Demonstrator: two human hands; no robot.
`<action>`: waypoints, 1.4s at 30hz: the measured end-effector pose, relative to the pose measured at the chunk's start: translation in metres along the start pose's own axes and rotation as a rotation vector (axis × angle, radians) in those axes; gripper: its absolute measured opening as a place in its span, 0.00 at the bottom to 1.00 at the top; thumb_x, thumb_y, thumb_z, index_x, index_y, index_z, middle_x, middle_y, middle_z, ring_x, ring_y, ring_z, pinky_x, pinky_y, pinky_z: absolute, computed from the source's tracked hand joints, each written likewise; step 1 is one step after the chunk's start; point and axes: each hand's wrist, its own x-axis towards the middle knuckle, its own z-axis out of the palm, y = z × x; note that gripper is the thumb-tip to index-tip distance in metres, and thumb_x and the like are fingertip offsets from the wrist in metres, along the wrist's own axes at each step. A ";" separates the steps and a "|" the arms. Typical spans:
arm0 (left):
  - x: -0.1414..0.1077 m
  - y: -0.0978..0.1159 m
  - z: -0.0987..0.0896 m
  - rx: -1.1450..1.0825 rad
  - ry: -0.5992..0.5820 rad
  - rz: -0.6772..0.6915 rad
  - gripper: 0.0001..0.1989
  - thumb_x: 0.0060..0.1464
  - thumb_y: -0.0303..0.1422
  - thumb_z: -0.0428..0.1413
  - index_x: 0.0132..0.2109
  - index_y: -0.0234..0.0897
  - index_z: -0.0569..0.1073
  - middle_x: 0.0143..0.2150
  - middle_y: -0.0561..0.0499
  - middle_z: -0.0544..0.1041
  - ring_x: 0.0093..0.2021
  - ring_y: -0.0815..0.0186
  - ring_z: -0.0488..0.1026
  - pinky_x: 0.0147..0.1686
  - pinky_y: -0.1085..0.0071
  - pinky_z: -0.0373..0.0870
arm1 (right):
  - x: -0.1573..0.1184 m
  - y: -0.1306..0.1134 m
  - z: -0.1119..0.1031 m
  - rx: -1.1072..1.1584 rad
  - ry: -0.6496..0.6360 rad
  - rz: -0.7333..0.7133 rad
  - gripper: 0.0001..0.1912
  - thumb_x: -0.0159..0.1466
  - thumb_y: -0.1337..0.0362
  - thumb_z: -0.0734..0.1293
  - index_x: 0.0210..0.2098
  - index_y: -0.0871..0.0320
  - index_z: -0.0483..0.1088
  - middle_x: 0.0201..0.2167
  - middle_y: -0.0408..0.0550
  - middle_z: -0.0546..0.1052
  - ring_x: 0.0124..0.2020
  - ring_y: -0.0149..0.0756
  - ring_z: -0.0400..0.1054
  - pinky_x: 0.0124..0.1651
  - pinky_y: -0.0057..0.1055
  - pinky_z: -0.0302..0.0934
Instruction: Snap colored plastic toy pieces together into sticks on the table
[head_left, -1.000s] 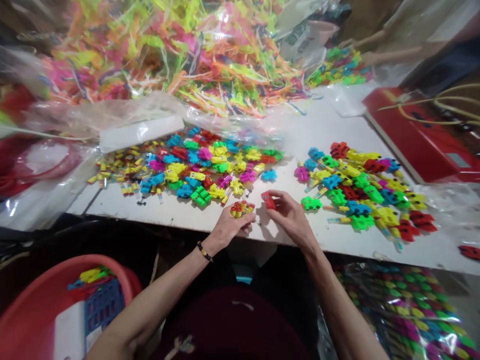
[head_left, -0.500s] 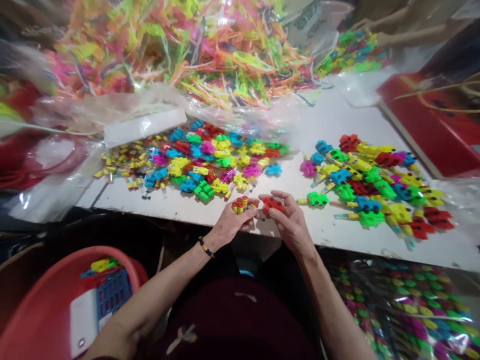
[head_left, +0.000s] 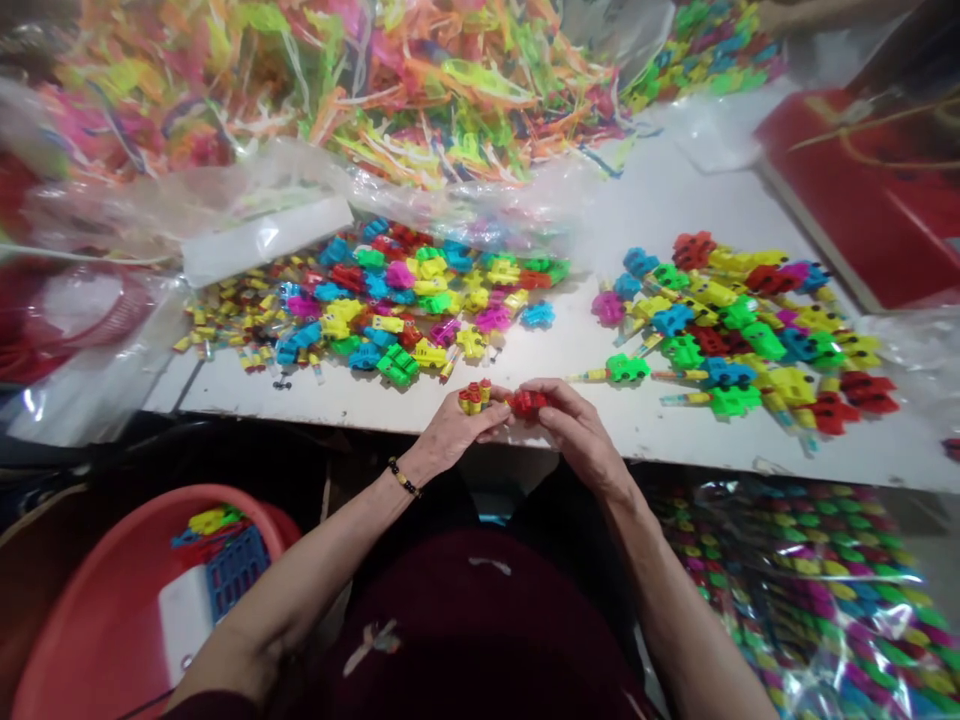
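Red plastic toy (head_left: pixel 528 402) is resting in the nearly closed pinch of the right hand (head_left: pixel 581 432), which is angling inward toward the left hand (head_left: pixel 451 430), whose curled fingers are clutching small red-and-yellow pieces (head_left: pixel 474 399) just left of that pinch.

At the front edge of the white bench (head_left: pixel 337 400), the left hand (head_left: pixel 452 432) holds red-and-yellow pieces (head_left: pixel 474 397); the right hand (head_left: pixel 581 430) grips a red toy car (head_left: pixel 529 402). Toy-car piles (head_left: pixel 739 330) lie on either side.
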 end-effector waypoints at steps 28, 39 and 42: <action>-0.006 0.007 0.007 0.314 0.042 0.005 0.14 0.48 0.37 0.67 0.38 0.31 0.77 0.27 0.54 0.74 0.26 0.73 0.67 0.29 0.76 0.65 | 0.006 -0.009 -0.006 -0.227 -0.104 0.056 0.18 0.63 0.48 0.72 0.44 0.54 0.74 0.36 0.45 0.76 0.37 0.38 0.68 0.39 0.34 0.61; -0.006 0.015 0.011 0.268 -0.057 -0.006 0.14 0.49 0.37 0.67 0.36 0.32 0.75 0.24 0.56 0.70 0.22 0.75 0.61 0.24 0.76 0.58 | -0.005 -0.014 0.004 -0.310 -0.005 -0.112 0.13 0.67 0.52 0.68 0.45 0.53 0.72 0.41 0.46 0.74 0.42 0.40 0.68 0.45 0.37 0.61; -0.008 0.016 0.013 0.246 -0.062 0.009 0.14 0.50 0.39 0.67 0.36 0.33 0.74 0.23 0.57 0.69 0.22 0.75 0.60 0.23 0.76 0.56 | -0.005 -0.018 0.003 -0.363 -0.018 -0.164 0.11 0.68 0.54 0.67 0.44 0.53 0.70 0.41 0.47 0.72 0.42 0.40 0.68 0.46 0.38 0.62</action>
